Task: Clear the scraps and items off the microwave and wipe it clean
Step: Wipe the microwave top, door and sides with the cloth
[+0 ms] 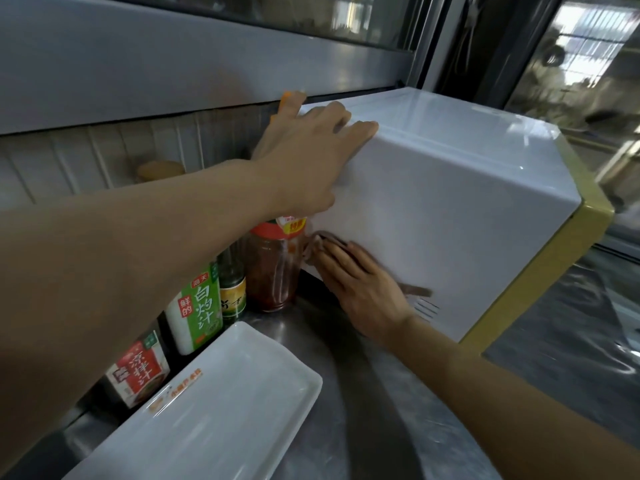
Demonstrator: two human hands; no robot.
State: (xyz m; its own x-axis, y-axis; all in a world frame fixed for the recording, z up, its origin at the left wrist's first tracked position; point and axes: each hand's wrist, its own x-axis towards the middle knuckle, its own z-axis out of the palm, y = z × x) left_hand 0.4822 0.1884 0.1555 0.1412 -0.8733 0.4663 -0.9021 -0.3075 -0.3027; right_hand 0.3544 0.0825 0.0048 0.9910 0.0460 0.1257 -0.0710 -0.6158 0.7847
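A white microwave (pixel 450 188) with a yellow front frame stands on a steel counter, seen from its left side. My left hand (pixel 304 161) lies flat with spread fingers over its top left edge. My right hand (pixel 363 289) presses a greyish-brown cloth (pixel 322 239) against the lower part of the microwave's side wall, near the vent slots. The cloth shows only at my fingertips and below my thumb. The microwave's top looks bare and glossy.
Left of the microwave stand a red-lidded chili jar (pixel 273 268), a small dark bottle (pixel 232 289), a green-labelled bottle (pixel 195 306) and a red-labelled bottle (pixel 136 370). A white rectangular tray (pixel 221 403) lies on the steel counter (pixel 363 403). An orange object (pixel 289 97) peeks behind my left hand.
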